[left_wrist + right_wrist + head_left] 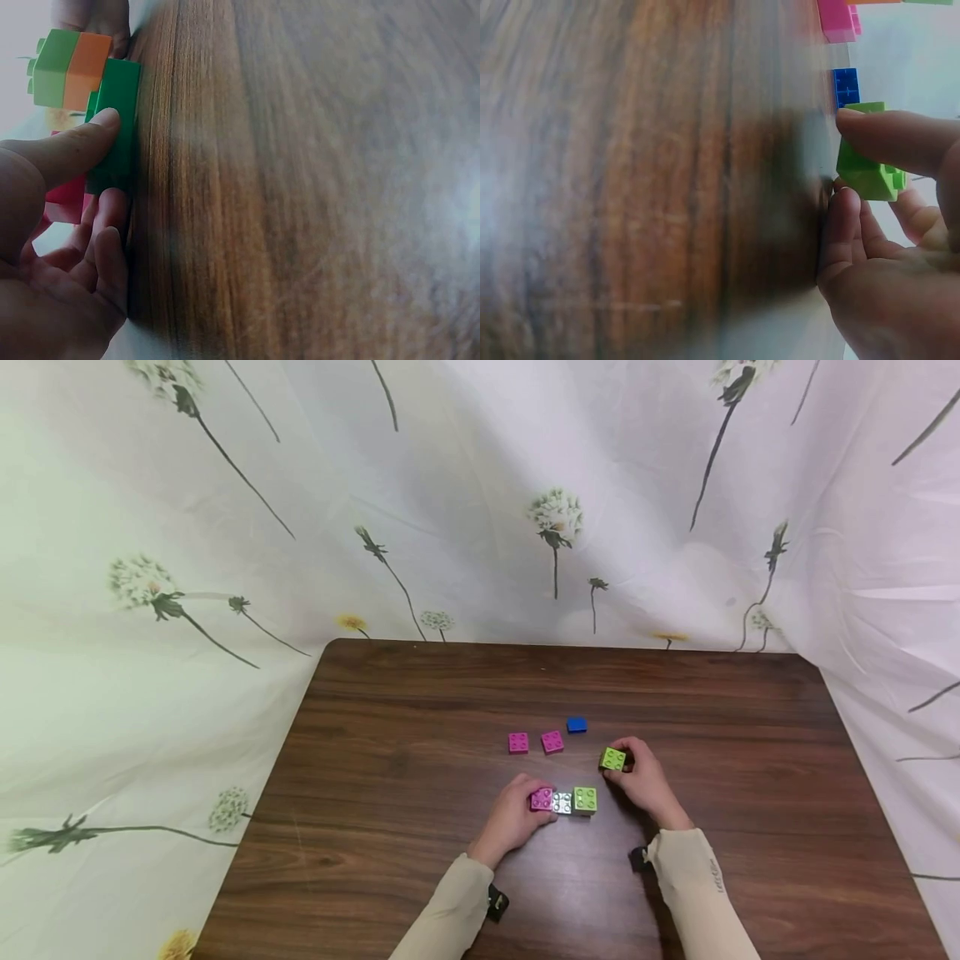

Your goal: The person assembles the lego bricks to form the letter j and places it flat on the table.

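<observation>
Black devices (497, 903) sit at cream cuffs (474, 872), the right sleeve (692, 881) bearing lettering (717, 875)

Toy bricks (518, 743) on apparently wooden table (375, 860)

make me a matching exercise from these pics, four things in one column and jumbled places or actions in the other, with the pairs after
1. left hand
2. blue brick
3. orange brick
4. right hand

a. directly under the stacked light green brick
b. holding the separate light green brick
c. gripping the dark green brick
d. farthest back of all the bricks

Pairs: 1-c, 2-d, 3-a, 4-b
</observation>
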Demonstrator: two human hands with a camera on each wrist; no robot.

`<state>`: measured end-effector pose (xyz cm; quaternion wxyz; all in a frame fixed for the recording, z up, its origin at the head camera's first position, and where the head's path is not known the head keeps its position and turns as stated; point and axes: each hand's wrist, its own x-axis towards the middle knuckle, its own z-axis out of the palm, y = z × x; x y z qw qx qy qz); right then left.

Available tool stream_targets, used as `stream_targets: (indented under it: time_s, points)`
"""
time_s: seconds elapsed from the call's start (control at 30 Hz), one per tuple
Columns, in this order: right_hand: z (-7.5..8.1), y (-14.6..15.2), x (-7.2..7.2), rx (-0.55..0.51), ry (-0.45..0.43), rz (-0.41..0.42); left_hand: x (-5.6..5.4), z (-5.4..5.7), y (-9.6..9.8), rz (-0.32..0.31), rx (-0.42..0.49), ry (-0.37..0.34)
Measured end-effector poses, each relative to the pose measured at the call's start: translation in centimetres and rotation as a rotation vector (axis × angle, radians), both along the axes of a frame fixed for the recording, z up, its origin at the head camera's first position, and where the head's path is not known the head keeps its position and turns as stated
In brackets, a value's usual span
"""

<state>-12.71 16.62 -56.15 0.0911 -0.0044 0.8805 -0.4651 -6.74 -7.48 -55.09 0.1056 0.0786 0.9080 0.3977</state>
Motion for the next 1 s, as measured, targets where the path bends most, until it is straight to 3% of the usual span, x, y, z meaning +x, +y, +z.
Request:
stream_targets:
  time_s: [0.23, 0.43, 0.8, 1.0]
  points:
    - [-0.1, 0.4, 0.8, -0.101, -0.04, -0.099, 0.0, 0.0, 0.2, 0.001, 0.003, 0.011]
    - [0.3, 0.4, 2.0, -0.174, -0.043, -0.136, -0.1, 0.0, 0.2, 0.001, 0.005, 0.011]
    - [1.4, 0.1, 3.6, -0.251, -0.051, -0.067, -0.1, 0.0, 0.1, 0.001, 0.01, 0.027]
    - [2.5, -0.4, 4.5, -0.245, 0.034, 0.024, 0.0, 0.0, -0.1, 0.003, 0.007, 0.022]
